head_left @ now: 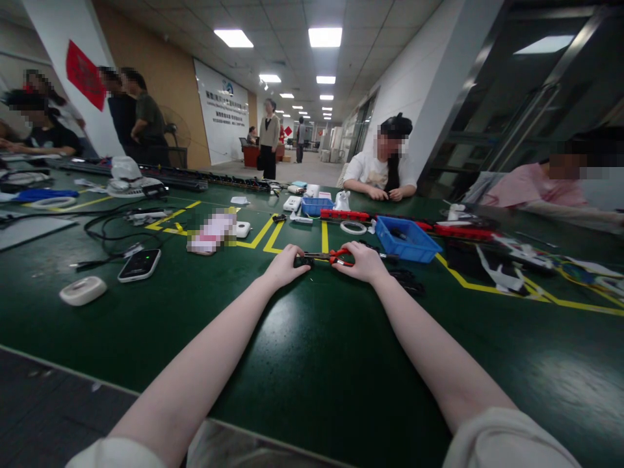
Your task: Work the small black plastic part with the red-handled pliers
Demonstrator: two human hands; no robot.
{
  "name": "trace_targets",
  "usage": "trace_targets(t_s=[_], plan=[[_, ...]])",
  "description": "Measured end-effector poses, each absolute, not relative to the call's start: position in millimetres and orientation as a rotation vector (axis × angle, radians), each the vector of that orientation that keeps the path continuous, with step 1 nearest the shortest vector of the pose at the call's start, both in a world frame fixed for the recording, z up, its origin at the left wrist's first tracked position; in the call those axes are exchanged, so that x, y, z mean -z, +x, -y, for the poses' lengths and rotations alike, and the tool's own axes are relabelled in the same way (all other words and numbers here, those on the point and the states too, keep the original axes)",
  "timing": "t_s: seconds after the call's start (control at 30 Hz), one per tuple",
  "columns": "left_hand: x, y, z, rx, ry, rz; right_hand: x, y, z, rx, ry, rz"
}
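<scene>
Both my arms stretch out over a dark green table (pixel 302 351). My left hand (pixel 284 265) is closed on the dark end of a small tool or part (pixel 305 260) lying on the table. My right hand (pixel 361 261) is closed round red-handled pliers (pixel 340 257), whose jaws point left toward the left hand. The two hands almost meet in the middle. What sits between the jaws is too small to make out.
A blue bin (pixel 405 239) stands just right of my hands, a roll of tape (pixel 353 227) behind them. A phone (pixel 139 265) and a white puck (pixel 82 290) lie at left, with black cables (pixel 114 234). Seated persons work across the table; yellow floor-tape lines (pixel 511 289) mark its surface.
</scene>
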State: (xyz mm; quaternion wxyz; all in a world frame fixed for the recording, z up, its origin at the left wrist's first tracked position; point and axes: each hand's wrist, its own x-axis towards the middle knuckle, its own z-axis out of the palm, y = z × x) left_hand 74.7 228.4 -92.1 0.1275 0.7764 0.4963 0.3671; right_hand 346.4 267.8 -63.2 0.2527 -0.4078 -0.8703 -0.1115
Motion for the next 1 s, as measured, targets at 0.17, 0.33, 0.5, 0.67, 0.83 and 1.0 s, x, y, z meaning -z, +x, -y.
trace_targets(t_s=[0.17,0.33,0.5,0.67,0.83,1.0], plan=[[93.4,74.2,-229.2,-1.073,2.232,-1.450,62.9,345.9,-267.2,0.292,-1.106,2.373],[92.2,74.3,-227.9,-1.055,2.238,-1.455,62.0,345.2,-266.0,0.284,-1.125,2.383],[88.3,75.7,-223.7,-1.001,2.268,-1.515,61.3,344.2,-265.1,0.267,-1.157,2.386],[87.6,76.5,-222.7,-1.035,2.300,-1.475,61.1,343.5,-264.6,0.256,-1.191,2.390],[89.1,77.5,-225.4,-0.950,2.391,-1.393,61.5,343.6,-265.1,0.251,-1.193,2.387],[86.9,77.2,-225.6,-0.880,2.412,-1.384,62.1,343.7,-265.6,0.253,-1.186,2.390]])
